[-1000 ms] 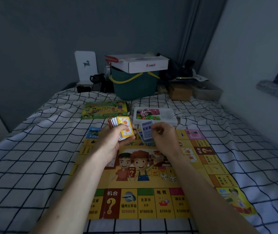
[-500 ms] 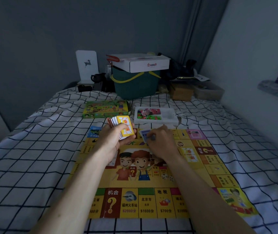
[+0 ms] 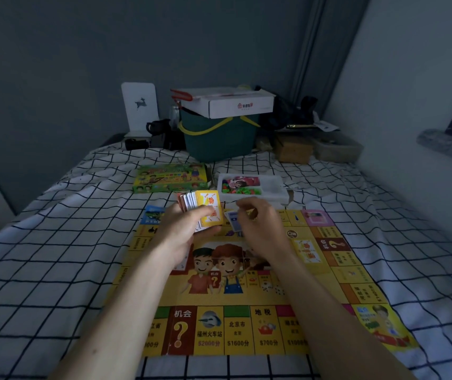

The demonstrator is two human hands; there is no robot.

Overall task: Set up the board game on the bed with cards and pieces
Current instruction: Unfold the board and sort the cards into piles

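While left hand [image 3: 185, 231] grips card stack [image 3: 201, 211] — right hand [image 3: 260, 229] pinches blue cards [image 3: 233, 219]

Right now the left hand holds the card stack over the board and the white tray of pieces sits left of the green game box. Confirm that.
Not quite. In the head view the white tray sits right of the green game box, not left. The left hand does hold the card stack over the board.

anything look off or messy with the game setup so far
Nothing is spilled or damaged. The game board lies flat on the bed, though its fold creases show. The left hand holds a card stack that is fanned unevenly.
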